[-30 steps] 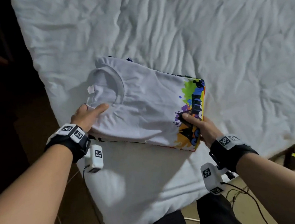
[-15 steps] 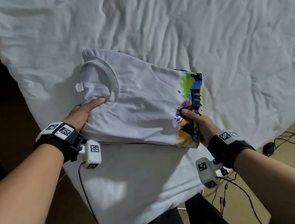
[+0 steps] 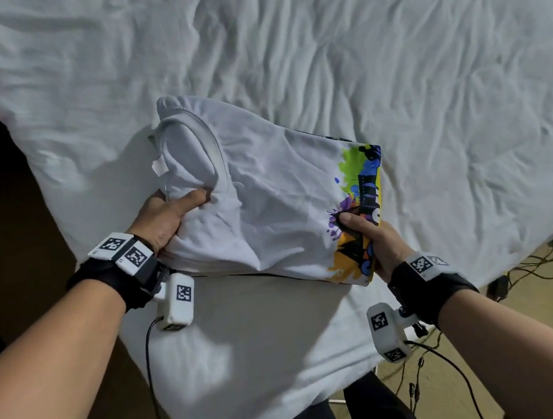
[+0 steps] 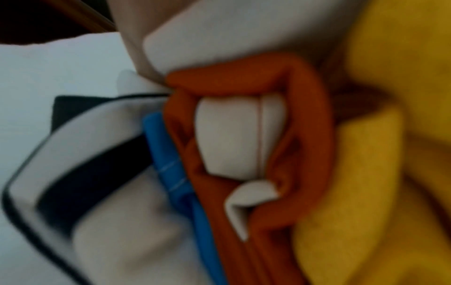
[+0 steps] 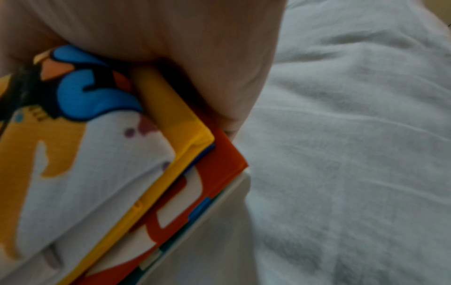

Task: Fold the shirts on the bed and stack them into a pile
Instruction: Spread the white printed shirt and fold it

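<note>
Both hands are carrying the folded shirt pile [image 3: 267, 203], left hand [image 3: 162, 219] gripping the collar end, right hand [image 3: 371, 239] pinching the printed end, so setting it down level is probably next.

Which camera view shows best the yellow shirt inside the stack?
The right wrist view: the yellow shirt shows as a clear folded corner under the white printed shirt, beside the right hand. The left wrist view shows it blurred. The head view shows only a thin yellow edge.

L hand [image 3: 162, 219] & R hand [image 3: 371, 239] both clenched, arms outstretched.
</note>
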Demonstrator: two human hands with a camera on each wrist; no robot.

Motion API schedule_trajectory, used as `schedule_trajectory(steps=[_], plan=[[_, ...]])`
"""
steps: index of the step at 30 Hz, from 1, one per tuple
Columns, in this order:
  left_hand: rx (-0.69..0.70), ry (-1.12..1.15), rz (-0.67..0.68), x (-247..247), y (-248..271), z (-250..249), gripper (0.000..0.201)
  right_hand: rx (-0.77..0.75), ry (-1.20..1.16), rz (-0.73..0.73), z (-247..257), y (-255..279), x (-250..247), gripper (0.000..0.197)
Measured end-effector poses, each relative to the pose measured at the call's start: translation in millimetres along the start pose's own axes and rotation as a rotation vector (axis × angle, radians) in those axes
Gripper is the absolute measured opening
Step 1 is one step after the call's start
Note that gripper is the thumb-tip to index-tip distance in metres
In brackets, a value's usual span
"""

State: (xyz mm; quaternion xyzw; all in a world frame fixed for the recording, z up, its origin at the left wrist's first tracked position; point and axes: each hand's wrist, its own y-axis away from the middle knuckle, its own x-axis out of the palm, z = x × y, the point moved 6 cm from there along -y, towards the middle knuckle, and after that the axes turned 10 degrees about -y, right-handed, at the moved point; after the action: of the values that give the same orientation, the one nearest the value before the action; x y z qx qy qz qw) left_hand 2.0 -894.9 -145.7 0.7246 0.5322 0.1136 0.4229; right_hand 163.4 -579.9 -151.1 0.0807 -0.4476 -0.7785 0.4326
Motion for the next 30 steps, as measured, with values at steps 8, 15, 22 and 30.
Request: schedule_trajectory(steps=[8,15,22,30], plan=[[-0.085,0.159,0.135,0,0,8,0.068,-0.028,0.042,-0.001,2,-1,-4,0.073],[0.067,0.151,0.071,1,33,-3,0.092,-0.164,0.189,0.012,26,9,1,0.047],[0.124,0.27,-0.111,2,111,-9,0.076,-0.225,0.32,0.139,75,45,6,0.057],[0.075,0.361,-0.381,-2,246,1,0.073,-0.194,0.486,0.406,126,99,43,0.069]])
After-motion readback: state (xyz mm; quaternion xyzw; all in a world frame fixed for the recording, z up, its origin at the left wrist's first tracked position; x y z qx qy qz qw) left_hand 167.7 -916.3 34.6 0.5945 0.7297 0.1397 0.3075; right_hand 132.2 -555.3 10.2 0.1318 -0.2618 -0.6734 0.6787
